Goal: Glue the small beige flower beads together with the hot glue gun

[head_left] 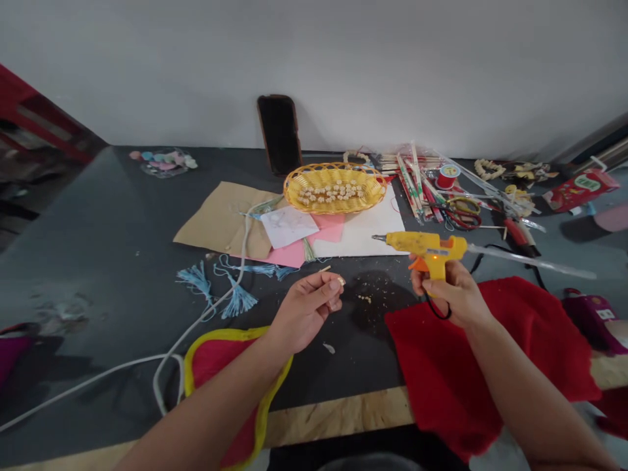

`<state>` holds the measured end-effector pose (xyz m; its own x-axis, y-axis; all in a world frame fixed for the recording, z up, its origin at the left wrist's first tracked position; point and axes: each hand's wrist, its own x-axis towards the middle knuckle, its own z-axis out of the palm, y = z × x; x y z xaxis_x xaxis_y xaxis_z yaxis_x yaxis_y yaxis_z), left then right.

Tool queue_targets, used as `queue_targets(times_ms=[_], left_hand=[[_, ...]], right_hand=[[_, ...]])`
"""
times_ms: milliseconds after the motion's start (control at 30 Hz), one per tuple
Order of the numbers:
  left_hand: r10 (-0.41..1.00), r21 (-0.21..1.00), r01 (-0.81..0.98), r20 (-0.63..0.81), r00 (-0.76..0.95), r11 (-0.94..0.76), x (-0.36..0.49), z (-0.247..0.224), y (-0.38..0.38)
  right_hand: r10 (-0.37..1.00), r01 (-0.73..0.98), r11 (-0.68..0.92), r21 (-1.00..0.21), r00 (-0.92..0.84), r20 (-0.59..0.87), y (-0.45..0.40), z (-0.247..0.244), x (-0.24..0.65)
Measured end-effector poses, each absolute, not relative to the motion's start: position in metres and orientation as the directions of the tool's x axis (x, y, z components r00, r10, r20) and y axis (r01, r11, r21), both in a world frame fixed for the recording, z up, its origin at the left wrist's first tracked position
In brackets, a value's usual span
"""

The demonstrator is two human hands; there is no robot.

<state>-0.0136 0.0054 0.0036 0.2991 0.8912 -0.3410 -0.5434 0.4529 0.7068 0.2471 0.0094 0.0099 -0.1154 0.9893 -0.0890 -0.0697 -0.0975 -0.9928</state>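
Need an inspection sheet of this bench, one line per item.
Surface: dark tabletop, pale bits scattered near the middle.
Job items: yellow glue gun, orange light lit, clear glue stick out its back; wicker basket holding small pale pieces.
Clutter: blue tassels, brown paper, red thread spool, red cloth.
Hands: left hand pinches a tiny pale item; right hand grips the glue gun.
Cables: white cord crosses the brown paper; black cord below the glue gun.
Surroundings: grey wall behind, phone propped against it.
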Motion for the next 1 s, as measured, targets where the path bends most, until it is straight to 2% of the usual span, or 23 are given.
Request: queue_targets(times_ms=[167, 367, 1000], left_hand=[[0.904, 0.694, -0.580, -0.322, 0.280, 0.427, -0.015, 0.002, 0.007], [0.906, 0.686, -0.591, -0.324, 0.273, 0.424, -0.015, 0.000, 0.008], [0.906, 0.706, -0.569, -0.310, 0.288, 0.422, -0.016, -0.003, 0.007]], right_hand=[[0.939, -0.011, -0.088, -0.996, -0.335, -0.080, -0.002, 0.012, 0.241], [0.892, -0.055, -0.009, -0.998, -0.452, 0.017, -0.007, 0.011, 0.232], [0.859, 0.048, 0.031, -0.998, -0.512, 0.002, -0.011, 0.003, 0.228]])
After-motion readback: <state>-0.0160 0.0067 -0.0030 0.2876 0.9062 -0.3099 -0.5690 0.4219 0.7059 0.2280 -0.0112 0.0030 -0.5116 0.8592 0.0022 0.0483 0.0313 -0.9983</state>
